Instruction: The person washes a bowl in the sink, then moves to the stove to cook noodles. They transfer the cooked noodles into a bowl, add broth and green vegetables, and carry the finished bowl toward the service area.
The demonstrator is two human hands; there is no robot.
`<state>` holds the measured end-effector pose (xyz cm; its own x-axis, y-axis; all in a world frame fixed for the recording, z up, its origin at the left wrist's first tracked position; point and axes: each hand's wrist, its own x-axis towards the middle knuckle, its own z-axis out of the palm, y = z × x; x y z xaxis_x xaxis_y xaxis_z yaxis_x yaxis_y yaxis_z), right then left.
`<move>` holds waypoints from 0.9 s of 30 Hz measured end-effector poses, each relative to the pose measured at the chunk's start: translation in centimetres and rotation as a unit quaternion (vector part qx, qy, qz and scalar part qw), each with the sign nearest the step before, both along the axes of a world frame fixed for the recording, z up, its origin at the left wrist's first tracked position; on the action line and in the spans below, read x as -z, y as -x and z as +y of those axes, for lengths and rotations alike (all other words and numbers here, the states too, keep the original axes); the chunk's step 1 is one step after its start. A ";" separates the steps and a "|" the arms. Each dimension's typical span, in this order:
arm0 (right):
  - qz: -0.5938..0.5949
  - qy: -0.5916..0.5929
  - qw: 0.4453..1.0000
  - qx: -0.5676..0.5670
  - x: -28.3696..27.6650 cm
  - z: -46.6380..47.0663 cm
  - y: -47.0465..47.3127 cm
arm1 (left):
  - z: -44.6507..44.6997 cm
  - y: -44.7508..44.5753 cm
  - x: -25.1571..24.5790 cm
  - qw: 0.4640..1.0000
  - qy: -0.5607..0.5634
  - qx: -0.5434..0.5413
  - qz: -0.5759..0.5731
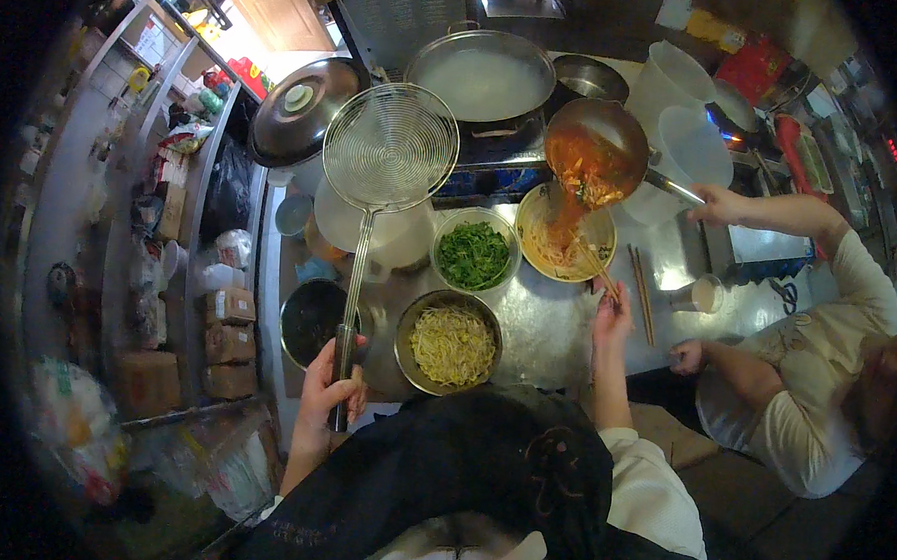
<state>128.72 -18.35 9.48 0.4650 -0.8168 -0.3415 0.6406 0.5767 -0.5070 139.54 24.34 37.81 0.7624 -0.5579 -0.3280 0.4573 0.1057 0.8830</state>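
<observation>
My left hand (331, 384) grips the dark handle of a round wire-mesh skimmer (391, 148), raised with its basket away from me. In my right hand (612, 317) is a pair of chopsticks (601, 267), tips in a yellow bowl (529, 246) of noodles (552, 238). A co-worker's hand (722, 206) holds a wok (602, 121) tilted over this bowl, and red soup with solids (589, 182) pours from it onto the noodles. Left of the bowl stands a clear bowl of chopped greens (473, 255). Nearer me is a metal bowl of bean sprouts (453, 344).
A wide pot of cloudy liquid (481, 75) sits on the stove, beside a domed lid (309, 109). A second pair of chopsticks (641, 294) and a cup (702, 293) lie to the right, near the co-worker (798, 355). A burner flame (725, 133) shows at far right; shelves with boxes (230, 338) line the left.
</observation>
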 end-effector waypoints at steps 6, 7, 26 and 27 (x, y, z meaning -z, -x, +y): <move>0.124 0.141 0.981 -0.041 -6.9 1.0 0.6 | -0.3 0.2 0.2 1.000 0.016 0.007 0.023; 0.137 0.178 0.972 -0.074 -6.6 0.6 0.7 | -0.5 0.2 0.2 0.999 0.017 0.007 0.028; 0.253 0.238 0.935 0.073 0.2 -0.1 -3.5 | -0.8 0.3 0.2 0.999 0.022 0.012 0.042; 0.256 0.194 0.944 0.080 0.3 -0.7 -3.5 | -0.8 0.3 0.1 0.999 0.023 0.011 0.043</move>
<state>132.22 -19.07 9.20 0.1793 -0.9725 -0.1487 0.3174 0.2003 -0.9269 139.28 23.57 37.68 0.7202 -0.5903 -0.3645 0.5334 0.1351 0.8350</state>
